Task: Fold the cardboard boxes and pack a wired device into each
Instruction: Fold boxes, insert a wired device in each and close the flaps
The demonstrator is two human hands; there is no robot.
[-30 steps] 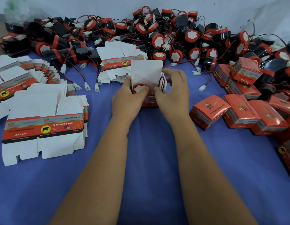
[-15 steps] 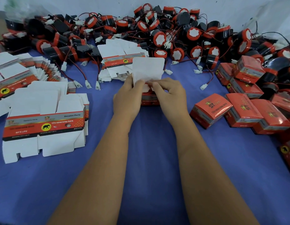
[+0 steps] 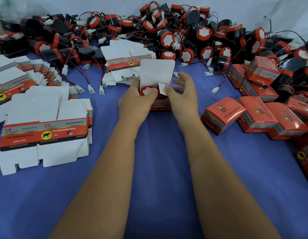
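Since 0.5 s ago my right hand backed off and opened slightly, still pinching a side flap; left hand grips the box mid-counter, thumb on the device inside, lid up.

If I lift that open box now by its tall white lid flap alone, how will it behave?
The lid flap is thin card standing upright, so it would likely bend at its crease. The box holds a horn, so it is probably bottom-heavy and would swing. Its top is unclosed, so the horn might slip out if tilted. Holding the body, as the left hand does, seems safer.
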